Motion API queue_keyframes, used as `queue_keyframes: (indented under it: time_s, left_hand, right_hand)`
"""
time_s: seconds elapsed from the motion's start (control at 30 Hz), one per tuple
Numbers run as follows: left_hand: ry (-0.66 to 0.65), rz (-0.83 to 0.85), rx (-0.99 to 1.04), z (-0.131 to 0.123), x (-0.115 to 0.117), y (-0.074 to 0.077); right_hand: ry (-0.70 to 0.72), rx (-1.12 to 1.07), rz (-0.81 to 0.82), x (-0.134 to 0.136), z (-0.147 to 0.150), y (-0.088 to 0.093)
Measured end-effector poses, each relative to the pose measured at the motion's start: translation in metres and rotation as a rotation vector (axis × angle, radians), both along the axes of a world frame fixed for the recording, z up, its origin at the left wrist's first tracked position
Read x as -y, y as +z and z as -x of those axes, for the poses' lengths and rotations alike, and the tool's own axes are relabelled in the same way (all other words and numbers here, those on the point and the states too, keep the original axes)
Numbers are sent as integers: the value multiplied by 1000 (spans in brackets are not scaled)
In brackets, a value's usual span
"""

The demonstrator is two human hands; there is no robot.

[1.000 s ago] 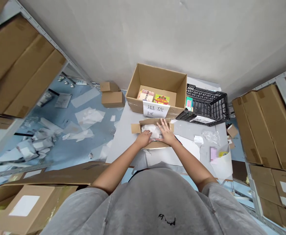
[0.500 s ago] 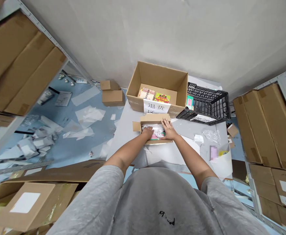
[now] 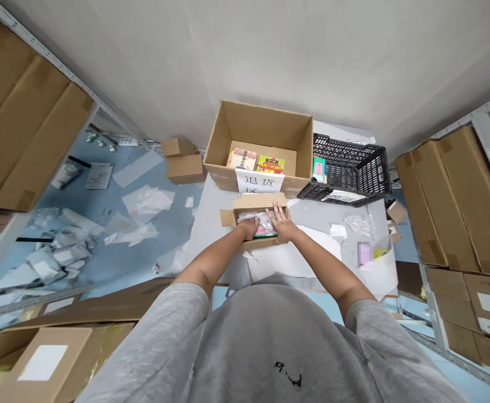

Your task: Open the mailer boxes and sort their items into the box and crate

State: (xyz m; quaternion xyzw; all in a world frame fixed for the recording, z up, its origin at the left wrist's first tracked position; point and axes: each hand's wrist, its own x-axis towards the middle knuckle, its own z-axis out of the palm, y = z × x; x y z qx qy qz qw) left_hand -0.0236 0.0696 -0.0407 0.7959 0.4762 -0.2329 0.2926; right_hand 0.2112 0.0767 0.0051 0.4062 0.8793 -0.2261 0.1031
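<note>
The small open box [image 3: 260, 201] sits mid-frame, a pink-and-green pack [image 3: 263, 230] inside; the box looks light and bendy, so hold its short ends; the right hand [image 3: 284, 228] spreads over its right end; the left hand's [image 3: 248, 228] tips are hidden, so I can't tell its grip.

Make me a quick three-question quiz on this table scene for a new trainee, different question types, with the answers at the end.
1. True or false: the left hand and the right hand are both at the small open brown cardboard box.

2. What stands beside the large open brown cardboard box, on its right?
A) a black plastic mesh crate
B) a round blue bucket
C) a wooden stool

3. Fill in: the crumpled clear plastic lies on the white table, to the ____ of the right hand.

Key: 1. True. 2. A. 3. right.
</note>
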Motion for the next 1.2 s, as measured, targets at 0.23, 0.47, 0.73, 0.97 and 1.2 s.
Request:
queue_keyframes:
  time_s: [0.23,0.47,0.73,0.97,1.2]
  left_hand:
    - [-19,-99,70,6,10,1]
    - [47,-61,4,-3,5,-7]
    - [96,-137,-37,-16,6,12]
    - [108,-330,75,0,9,73]
    - [224,-372,100,21,26,118]
  right_hand:
    - [-6,-4,-19,1,0,3]
    - [-43,-50,-3,5,0,3]
    - [-69,-82,0,4,1,0]
    - [-71,-77,-5,6,4,5]
    - [-85,-114,55,2,5,14]
